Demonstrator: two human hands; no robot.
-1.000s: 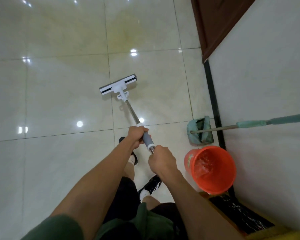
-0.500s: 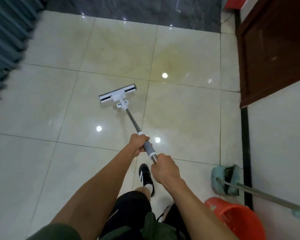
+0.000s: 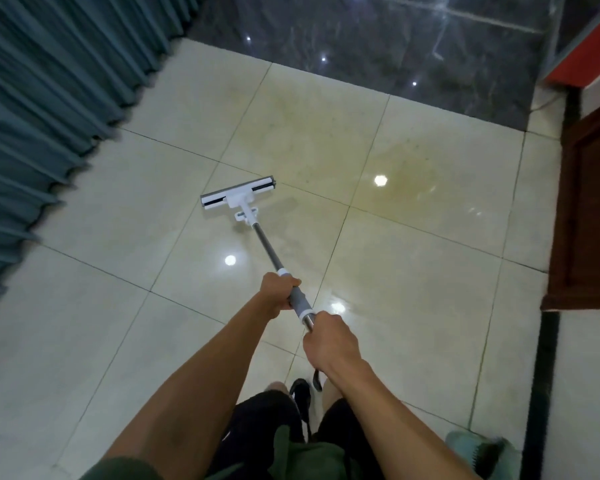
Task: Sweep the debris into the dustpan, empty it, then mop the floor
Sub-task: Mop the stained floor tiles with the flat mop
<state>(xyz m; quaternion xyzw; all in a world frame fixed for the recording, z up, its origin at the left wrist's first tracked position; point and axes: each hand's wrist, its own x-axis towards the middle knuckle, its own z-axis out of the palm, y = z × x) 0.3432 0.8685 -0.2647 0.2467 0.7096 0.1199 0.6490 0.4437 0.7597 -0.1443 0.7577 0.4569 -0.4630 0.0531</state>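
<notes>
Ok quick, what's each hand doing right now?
Left hand: closed around the grey grip of the mop.
Right hand: closed around the mop's upper handle end.

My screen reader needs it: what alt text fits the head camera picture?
Both hands, left hand ahead of right hand, grip a mop flat on a glossy tiled floor. Teal curtain left, dustpan bottom right.
</notes>
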